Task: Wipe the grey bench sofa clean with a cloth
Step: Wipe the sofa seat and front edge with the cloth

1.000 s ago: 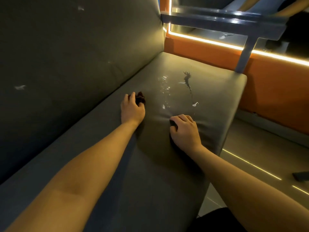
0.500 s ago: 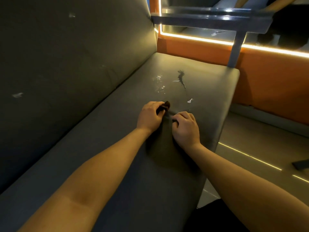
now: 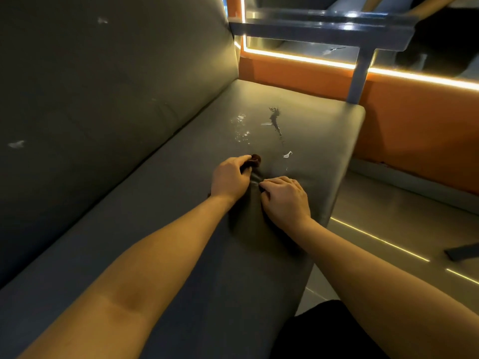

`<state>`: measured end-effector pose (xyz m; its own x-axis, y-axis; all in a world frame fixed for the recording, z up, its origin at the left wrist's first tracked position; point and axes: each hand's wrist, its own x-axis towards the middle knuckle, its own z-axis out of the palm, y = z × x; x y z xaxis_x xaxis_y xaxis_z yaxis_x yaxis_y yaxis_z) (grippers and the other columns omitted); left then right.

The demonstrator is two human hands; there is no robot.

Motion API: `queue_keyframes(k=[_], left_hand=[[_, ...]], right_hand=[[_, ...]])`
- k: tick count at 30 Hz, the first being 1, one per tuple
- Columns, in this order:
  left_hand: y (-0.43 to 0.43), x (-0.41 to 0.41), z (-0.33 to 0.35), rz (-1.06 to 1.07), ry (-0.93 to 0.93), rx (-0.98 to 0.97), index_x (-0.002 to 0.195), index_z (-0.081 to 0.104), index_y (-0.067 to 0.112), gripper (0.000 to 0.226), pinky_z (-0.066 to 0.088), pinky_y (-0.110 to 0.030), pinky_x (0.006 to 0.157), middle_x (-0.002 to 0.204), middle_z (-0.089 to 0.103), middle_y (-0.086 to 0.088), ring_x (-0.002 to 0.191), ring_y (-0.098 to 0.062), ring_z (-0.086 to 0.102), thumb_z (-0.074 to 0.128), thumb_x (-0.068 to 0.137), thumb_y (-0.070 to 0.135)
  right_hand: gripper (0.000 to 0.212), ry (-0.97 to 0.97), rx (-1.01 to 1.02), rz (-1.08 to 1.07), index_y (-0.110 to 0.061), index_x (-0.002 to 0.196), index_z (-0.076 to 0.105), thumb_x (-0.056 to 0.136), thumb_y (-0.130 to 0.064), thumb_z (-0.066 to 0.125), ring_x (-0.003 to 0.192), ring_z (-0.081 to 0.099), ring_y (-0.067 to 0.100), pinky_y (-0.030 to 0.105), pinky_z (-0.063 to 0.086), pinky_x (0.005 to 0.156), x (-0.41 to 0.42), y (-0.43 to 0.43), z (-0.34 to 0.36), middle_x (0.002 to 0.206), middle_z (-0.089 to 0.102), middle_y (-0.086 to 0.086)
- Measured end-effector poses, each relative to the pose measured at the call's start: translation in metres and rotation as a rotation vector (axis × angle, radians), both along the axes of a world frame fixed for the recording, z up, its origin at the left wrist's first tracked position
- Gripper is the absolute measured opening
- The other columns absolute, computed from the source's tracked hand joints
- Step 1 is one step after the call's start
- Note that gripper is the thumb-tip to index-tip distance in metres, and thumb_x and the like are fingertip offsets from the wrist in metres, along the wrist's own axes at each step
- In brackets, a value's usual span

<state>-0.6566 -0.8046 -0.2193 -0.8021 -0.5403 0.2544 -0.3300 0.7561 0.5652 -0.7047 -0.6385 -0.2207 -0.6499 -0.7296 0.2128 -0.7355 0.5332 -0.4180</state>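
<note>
Head view. The grey bench sofa (image 3: 160,203) has a smooth, matte grey cover and runs from near left to far right. I see a patch of white flecks (image 3: 241,128) on the far part of the seat. Right of it is a dark streak (image 3: 275,121), with a small white scrap (image 3: 287,154) nearer. The backrest on the left carries two pale smudges (image 3: 16,144).

The cloth (image 3: 253,161) is a small dark reddish-brown wad on the seat, just short of the flecks and left of the white scrap. It pokes out at the far end of my left hand (image 3: 229,178), and most of it is hidden under the fingers. My right hand (image 3: 286,199) is just right of it and slightly nearer, close to the cloth but not on it.

The left hand's fingers are curled tight round the cloth, pressing it onto the seat. The right hand's fingers are curled narrow and pinch a fold of the sofa cover, which puckers between the two hands.

At the far end are a metal rail (image 3: 324,24), an orange wall (image 3: 414,120) with a glowing strip (image 3: 298,58), and floor (image 3: 388,229) on the right.
</note>
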Motion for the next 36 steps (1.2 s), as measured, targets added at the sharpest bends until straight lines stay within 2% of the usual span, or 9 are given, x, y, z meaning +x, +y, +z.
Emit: queue_keyframes(k=[5, 8, 12, 18, 23, 28, 31, 33, 36], left_hand=[[-0.005, 0.011, -0.005, -0.122, 0.036, -0.055, 0.138, 0.061, 0.016, 0.04, 0.042, -0.035, 0.112, 0.137, 0.061, -0.005, 0.128, -0.02, 0.054, 0.061, 0.098, 0.015], [-0.035, 0.009, -0.008, 0.077, 0.095, -0.126, 0.134, 0.064, 0.007, 0.039, 0.039, -0.037, 0.11, 0.133, 0.062, -0.015, 0.124, -0.032, 0.056, 0.061, 0.095, 0.009], [-0.052, 0.003, -0.013, 0.302, 0.034, -0.029, 0.14, 0.056, 0.003, 0.042, 0.036, -0.039, 0.111, 0.14, 0.056, -0.019, 0.128, -0.036, 0.051, 0.055, 0.1, 0.016], [-0.014, -0.014, -0.009, 0.172, -0.009, -0.02, 0.139, 0.059, 0.014, 0.038, 0.041, -0.035, 0.103, 0.131, 0.063, -0.011, 0.122, -0.03, 0.054, 0.052, 0.103, 0.022], [0.023, -0.002, -0.004, -0.024, 0.018, -0.026, 0.133, 0.065, 0.019, 0.034, 0.046, -0.032, 0.096, 0.123, 0.067, -0.006, 0.115, -0.023, 0.059, 0.058, 0.1, 0.025], [0.011, 0.006, -0.001, -0.191, -0.012, -0.068, 0.135, 0.064, 0.018, 0.037, 0.047, -0.032, 0.102, 0.128, 0.066, -0.003, 0.118, -0.019, 0.058, 0.062, 0.099, 0.025], [-0.023, 0.003, -0.007, -0.006, 0.067, -0.134, 0.131, 0.066, 0.011, 0.036, 0.046, -0.038, 0.105, 0.128, 0.066, -0.01, 0.118, -0.029, 0.059, 0.064, 0.096, 0.015], [-0.04, 0.0, -0.011, 0.227, 0.101, -0.03, 0.133, 0.064, 0.006, 0.036, 0.044, -0.04, 0.107, 0.13, 0.064, -0.015, 0.121, -0.033, 0.058, 0.06, 0.098, 0.015], [-0.03, -0.009, -0.013, 0.205, 0.022, 0.012, 0.138, 0.06, 0.01, 0.039, 0.042, -0.037, 0.108, 0.133, 0.062, -0.012, 0.123, -0.031, 0.054, 0.056, 0.101, 0.021]], right_hand=[[0.029, -0.078, -0.115, -0.116, -0.017, 0.121, 0.068, 0.101, -0.028, 0.051, 0.131, 0.039, 0.02, 0.039, 0.048, 0.095, 0.002, 0.005, -0.01, 0.13, 0.057, -0.001], [0.027, -0.095, -0.136, -0.133, -0.016, 0.12, 0.069, 0.1, -0.025, 0.052, 0.129, 0.041, 0.021, 0.038, 0.048, 0.095, 0.0, 0.005, -0.011, 0.127, 0.06, -0.001], [0.024, -0.075, -0.2, -0.117, -0.015, 0.115, 0.072, 0.099, -0.021, 0.055, 0.12, 0.05, 0.021, 0.035, 0.049, 0.093, -0.001, 0.004, -0.016, 0.117, 0.068, -0.002], [0.023, -0.085, -0.248, -0.14, -0.014, 0.111, 0.075, 0.097, -0.018, 0.057, 0.11, 0.056, 0.021, 0.027, 0.043, 0.087, -0.004, 0.004, -0.018, 0.11, 0.072, 0.0], [0.027, -0.084, -0.203, -0.152, -0.012, 0.117, 0.073, 0.099, -0.019, 0.054, 0.114, 0.056, 0.022, 0.032, 0.045, 0.094, -0.005, 0.003, -0.015, 0.116, 0.072, 0.001], [0.028, -0.073, -0.21, -0.136, -0.011, 0.12, 0.073, 0.1, -0.016, 0.054, 0.117, 0.055, 0.022, 0.024, 0.038, 0.095, -0.003, 0.008, -0.018, 0.12, 0.071, 0.002], [0.024, -0.078, -0.247, -0.131, -0.012, 0.115, 0.074, 0.099, -0.015, 0.056, 0.114, 0.055, 0.02, 0.023, 0.04, 0.094, -0.004, 0.007, -0.02, 0.115, 0.072, 0.001], [0.023, -0.091, -0.269, -0.134, -0.013, 0.113, 0.074, 0.099, -0.017, 0.056, 0.114, 0.053, 0.018, 0.026, 0.045, 0.094, -0.003, 0.006, -0.021, 0.114, 0.071, 0.0], [0.023, -0.104, -0.265, -0.139, -0.015, 0.112, 0.073, 0.099, -0.019, 0.055, 0.116, 0.053, 0.017, 0.027, 0.044, 0.094, -0.004, 0.004, -0.02, 0.114, 0.07, -0.002]])
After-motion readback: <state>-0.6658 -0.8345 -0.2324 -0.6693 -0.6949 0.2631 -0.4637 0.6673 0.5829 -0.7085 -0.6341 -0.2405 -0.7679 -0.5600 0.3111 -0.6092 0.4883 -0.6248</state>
